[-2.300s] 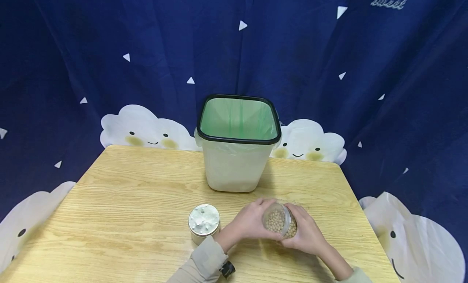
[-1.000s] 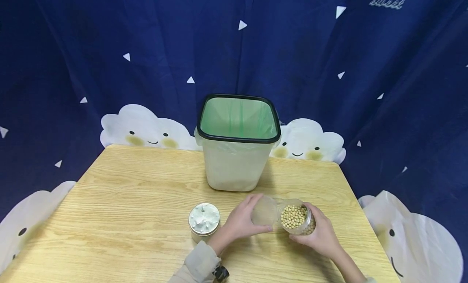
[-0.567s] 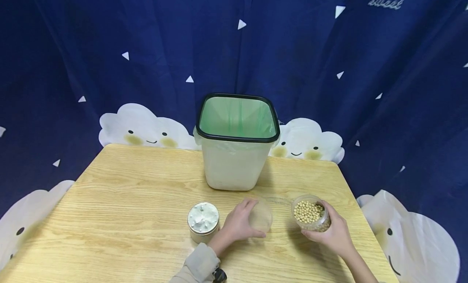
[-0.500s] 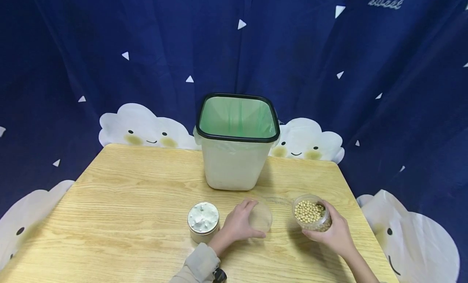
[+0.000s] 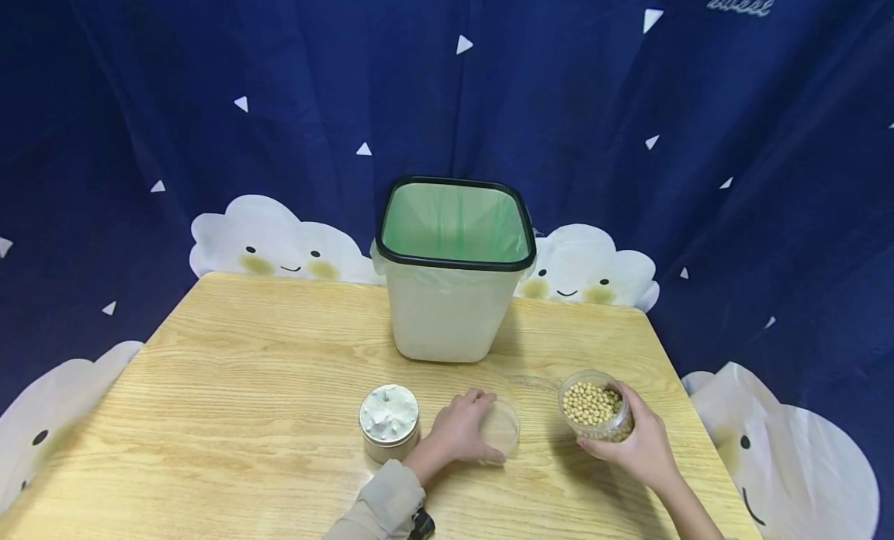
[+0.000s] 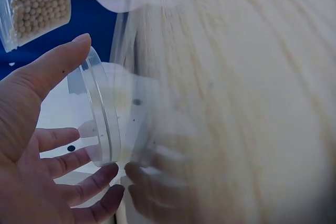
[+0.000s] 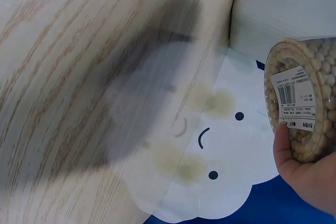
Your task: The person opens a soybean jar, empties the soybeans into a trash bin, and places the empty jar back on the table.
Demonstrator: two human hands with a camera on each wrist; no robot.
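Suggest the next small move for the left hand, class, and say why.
Probably, the left hand should set the clear lid on the table and relax its grip. The lid looks flat and very near the table, though touching is hard to tell, and the right hand holds the open jar of beans by itself.

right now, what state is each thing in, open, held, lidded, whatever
Clear bean jar: uncapped, tilted, lifted in the right hand
Clear round lid: off the jar, held in the left hand
Round container: upright; sealed or open, unclear
Waste bin: upright, uncovered, lined with a green liner
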